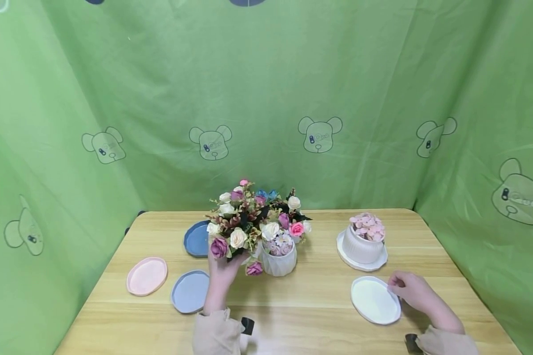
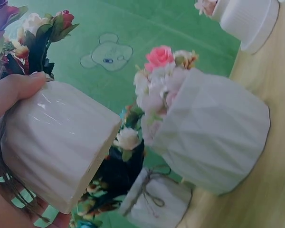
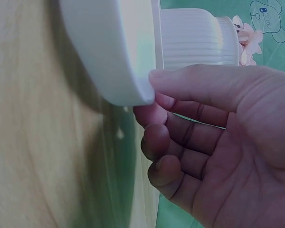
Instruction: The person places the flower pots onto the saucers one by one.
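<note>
The right hand [image 1: 410,287] pinches a white plate [image 1: 375,300]; the left hand [image 1: 224,267], curled round a twine-tied pot [image 2: 61,137] of roses [image 1: 238,238], holds it beside a faceted pot [image 1: 280,264] of pale flowers [image 1: 281,242]. Farther, a ribbed pot [image 1: 360,248] of pink blossoms [image 1: 367,228] stands on a saucer [image 1: 367,267].

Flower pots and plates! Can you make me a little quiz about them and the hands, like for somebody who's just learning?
1. True or false: the left hand is empty.
2. What is the right hand pinching?
3. In the head view, how many plates lie to the left of the left hand?

Key:
1. False. It holds a flower pot.
2. The edge of the white plate.
3. Three: the pink plate, the dark blue plate and the grey-blue plate.
</note>
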`<state>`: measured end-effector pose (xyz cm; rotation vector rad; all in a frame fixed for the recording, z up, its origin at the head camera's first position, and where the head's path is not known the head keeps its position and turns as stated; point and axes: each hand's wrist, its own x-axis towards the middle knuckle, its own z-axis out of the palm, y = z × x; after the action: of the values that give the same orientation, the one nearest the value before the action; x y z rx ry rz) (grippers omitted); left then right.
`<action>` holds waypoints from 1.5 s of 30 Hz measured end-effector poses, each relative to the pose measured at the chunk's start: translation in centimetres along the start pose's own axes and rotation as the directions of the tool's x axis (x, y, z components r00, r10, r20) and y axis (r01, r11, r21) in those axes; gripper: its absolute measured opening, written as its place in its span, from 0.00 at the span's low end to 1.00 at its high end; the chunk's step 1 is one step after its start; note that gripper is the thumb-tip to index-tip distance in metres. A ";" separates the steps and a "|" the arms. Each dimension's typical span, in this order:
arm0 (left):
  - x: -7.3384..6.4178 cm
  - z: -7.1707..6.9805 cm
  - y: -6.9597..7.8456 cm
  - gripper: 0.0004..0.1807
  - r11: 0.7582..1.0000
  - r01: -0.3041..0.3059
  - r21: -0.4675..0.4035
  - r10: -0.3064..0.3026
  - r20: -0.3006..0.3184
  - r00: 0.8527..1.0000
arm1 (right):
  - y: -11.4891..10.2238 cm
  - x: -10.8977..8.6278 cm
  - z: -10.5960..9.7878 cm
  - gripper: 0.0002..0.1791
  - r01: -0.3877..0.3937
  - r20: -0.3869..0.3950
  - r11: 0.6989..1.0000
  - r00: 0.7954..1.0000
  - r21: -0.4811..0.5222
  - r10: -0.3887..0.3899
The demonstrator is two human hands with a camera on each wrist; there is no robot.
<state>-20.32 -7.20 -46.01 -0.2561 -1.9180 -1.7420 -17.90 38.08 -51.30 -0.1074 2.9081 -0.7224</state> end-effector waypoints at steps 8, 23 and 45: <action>-0.3 1.0 1.4 0.43 0.998 -0.065 0.000 0.065 0.051 0.997 | -0.1 0.1 -0.1 0.02 0.002 -0.004 1.000 1.000 0.000 -0.002; -1.3 3.3 2.3 0.48 0.997 -0.083 0.008 0.081 0.130 0.988 | -0.2 0.1 -0.1 0.02 -0.014 0.007 1.000 1.000 0.008 0.014; -3.2 7.1 3.3 0.56 0.968 -0.179 -0.174 0.223 0.278 0.934 | -0.3 0.0 -0.3 0.02 -0.006 -0.002 1.000 1.000 0.008 0.006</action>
<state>-17.83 0.85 -44.93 -0.7813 -1.8850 -1.7850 -17.96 37.90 -50.90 -0.0978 2.9061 -0.7336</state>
